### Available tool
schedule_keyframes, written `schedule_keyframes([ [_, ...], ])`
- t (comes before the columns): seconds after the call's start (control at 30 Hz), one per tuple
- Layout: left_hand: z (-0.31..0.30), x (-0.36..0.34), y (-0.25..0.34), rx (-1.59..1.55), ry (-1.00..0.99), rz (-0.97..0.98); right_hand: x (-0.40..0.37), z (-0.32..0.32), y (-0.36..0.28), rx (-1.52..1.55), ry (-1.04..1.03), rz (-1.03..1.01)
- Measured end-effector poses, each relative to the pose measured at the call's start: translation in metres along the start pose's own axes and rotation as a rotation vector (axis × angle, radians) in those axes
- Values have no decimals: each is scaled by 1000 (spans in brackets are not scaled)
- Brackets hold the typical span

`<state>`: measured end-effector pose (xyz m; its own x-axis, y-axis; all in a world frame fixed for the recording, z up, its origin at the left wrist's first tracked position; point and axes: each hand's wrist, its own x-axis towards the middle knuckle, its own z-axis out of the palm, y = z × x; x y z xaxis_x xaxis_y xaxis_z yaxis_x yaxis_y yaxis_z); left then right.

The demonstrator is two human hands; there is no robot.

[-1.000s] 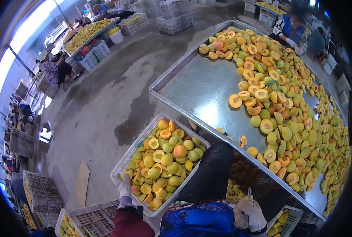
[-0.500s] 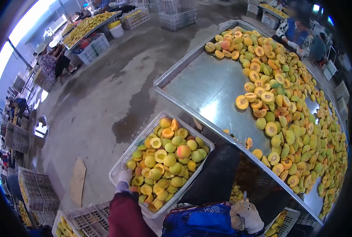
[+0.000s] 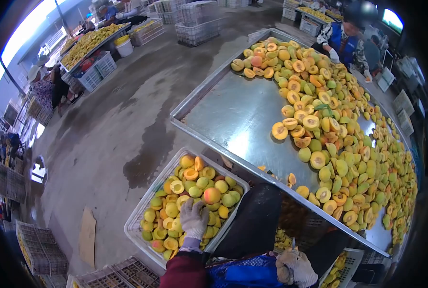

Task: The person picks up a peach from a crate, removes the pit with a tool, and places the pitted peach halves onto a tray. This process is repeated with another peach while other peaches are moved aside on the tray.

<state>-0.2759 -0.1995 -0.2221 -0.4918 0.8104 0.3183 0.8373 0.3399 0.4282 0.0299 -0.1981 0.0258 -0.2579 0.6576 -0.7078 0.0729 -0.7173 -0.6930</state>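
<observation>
My left hand (image 3: 194,218), in a pale knit glove, rests on the halved peaches (image 3: 176,186) heaped in a white plastic crate (image 3: 138,210). Its fingers point away from me, slightly bent and apart, with nothing visibly gripped. The crate stands beside my leg, left of the metal table. Low in the view, my right hand (image 3: 296,270), also gloved, is closed around a small metal tool (image 3: 293,243); only its thin tip shows above the fist, so its exact kind is hidden.
A steel-topped table (image 3: 233,113) with a raised rim bears a large pile of halved peaches (image 3: 339,144). Across it works another person (image 3: 343,41) in gloves. More crates (image 3: 42,249) stand at lower left, and a cardboard piece (image 3: 87,238) lies on the wet floor.
My left hand has moved from the crate's left rim to the right, onto the peaches in its middle. The right hand keeps its hold on the tool. The whole view has shifted slightly.
</observation>
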Motion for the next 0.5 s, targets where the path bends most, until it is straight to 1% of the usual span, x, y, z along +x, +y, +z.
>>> schedule_keyframes([
  [0.1,5,0,-19,-82,-54,-2,4,-1,-2,-35,-48,3],
  [0.13,-3,7,-18,-102,-146,-41,6,0,0,20,-53,88],
  [0.17,-11,16,-19,-99,-151,-48,8,0,1,74,-56,173],
  [0.2,-18,26,-21,-228,-264,-168,8,0,1,73,-56,180],
  [0.23,-24,32,-21,-357,-375,-287,10,0,-2,52,-108,165],
  [0.27,-32,35,-18,-549,-354,-495,11,-1,-3,35,-158,147],
  [0.3,-42,34,-12,-546,-364,-496,14,-1,1,42,-153,155],
  [0.37,-61,29,-1,-619,-249,-572,23,-3,10,69,34,188],
  [0.4,-67,17,6,-668,-270,-645,22,-3,10,70,36,198],
  [0.43,-64,1,9,-663,-275,-649,21,-1,7,57,46,197],
  [0.5,-56,-38,7,-522,-171,-436,23,-3,11,50,55,199],
])
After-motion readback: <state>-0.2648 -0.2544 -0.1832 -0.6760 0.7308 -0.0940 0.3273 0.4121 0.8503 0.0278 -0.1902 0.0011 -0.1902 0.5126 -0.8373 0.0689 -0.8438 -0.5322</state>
